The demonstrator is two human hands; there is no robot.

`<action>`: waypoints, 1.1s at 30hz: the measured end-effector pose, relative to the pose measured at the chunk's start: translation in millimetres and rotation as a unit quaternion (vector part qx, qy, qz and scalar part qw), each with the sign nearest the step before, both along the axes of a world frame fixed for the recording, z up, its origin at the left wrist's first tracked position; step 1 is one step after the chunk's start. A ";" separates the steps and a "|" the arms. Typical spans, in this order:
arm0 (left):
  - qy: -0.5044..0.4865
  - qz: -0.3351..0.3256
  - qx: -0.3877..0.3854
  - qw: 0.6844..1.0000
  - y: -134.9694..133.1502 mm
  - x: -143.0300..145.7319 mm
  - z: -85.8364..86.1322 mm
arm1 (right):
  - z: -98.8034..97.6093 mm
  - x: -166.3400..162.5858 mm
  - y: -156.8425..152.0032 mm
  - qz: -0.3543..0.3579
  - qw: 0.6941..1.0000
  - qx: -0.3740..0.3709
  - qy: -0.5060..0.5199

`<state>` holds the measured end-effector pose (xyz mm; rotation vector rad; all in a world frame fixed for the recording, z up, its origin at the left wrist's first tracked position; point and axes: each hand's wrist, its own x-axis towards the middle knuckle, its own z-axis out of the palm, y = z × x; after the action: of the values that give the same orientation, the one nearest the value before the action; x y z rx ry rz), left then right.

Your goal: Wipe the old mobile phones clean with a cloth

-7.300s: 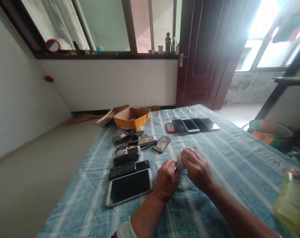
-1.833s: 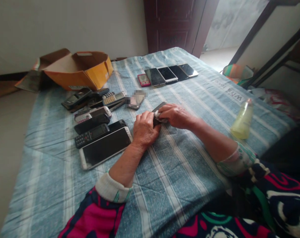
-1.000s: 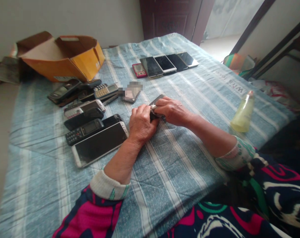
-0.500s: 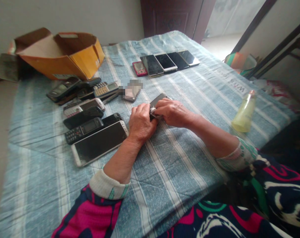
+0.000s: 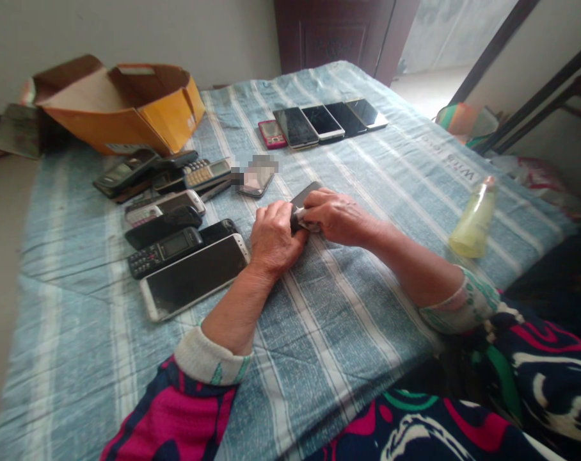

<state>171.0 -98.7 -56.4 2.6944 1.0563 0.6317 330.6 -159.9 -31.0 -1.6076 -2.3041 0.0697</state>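
Note:
A dark mobile phone (image 5: 306, 191) lies on the cloth between my hands, partly covered by them. My left hand (image 5: 276, 237) grips its near left side, thumb along the lower edge. Pinched in the fingers of my right hand (image 5: 341, 216) is a crumpled whitish wipe (image 5: 310, 219), pressed against the phone's surface. To the left of my left wrist lies a large white-framed smartphone (image 5: 194, 276), screen up. Beside it are a black keypad phone (image 5: 166, 251) and several other old phones in a loose heap.
At the back, a pink phone (image 5: 272, 134) and several smartphones (image 5: 296, 127) lie in a row. An open yellow cardboard box (image 5: 127, 125) stands at the far left. On the right is a bottle of yellow liquid (image 5: 473, 221). Striped cloth (image 5: 329, 307) covers the table.
My right hand, with the wipe, has shifted very slightly over the phone. My left hand keeps its grip. The whole view has drifted a few pixels; the other phones stay put.

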 end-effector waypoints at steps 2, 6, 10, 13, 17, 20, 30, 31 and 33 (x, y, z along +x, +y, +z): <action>-0.007 -0.003 -0.003 1.000 -0.4 0.4 0.6 | 0.7 6.0 0.8 -0.029 1.000 -0.003 -0.011; -0.007 -0.006 -0.008 1.000 -1.2 1.2 2.0 | -1.1 20.1 3.2 -0.085 0.996 0.014 -0.019; 0.002 -0.003 -0.015 1.000 -1.9 1.3 3.1 | -6.8 27.0 5.5 -0.116 0.993 0.025 -0.014; 0.008 0.002 -0.015 1.000 -2.4 1.2 3.4 | -11.1 30.6 7.8 -0.143 0.989 0.036 -0.009; 0.010 0.004 -0.013 1.000 -2.3 1.4 2.8 | -15.6 38.1 11.4 -0.186 0.981 0.049 0.008; 0.005 0.000 -0.009 1.000 -1.9 1.3 1.9 | -18.5 42.6 13.6 -0.201 0.978 0.056 0.018; 0.007 0.001 -0.013 1.000 -2.8 0.4 2.6 | -11.1 33.9 9.3 -0.234 0.971 0.033 -0.019; 0.007 0.001 -0.013 1.000 -2.8 0.4 2.6 | -9.5 32.0 8.0 -0.238 0.970 0.030 -0.026; 0.011 0.001 -0.010 1.000 -2.8 0.6 2.5 | -6.3 28.5 5.5 -0.245 0.969 0.018 -0.039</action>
<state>171.6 -101.4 -53.9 2.6904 1.0664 0.5901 359.0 -154.4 -37.4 -2.1406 -1.8784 -0.1537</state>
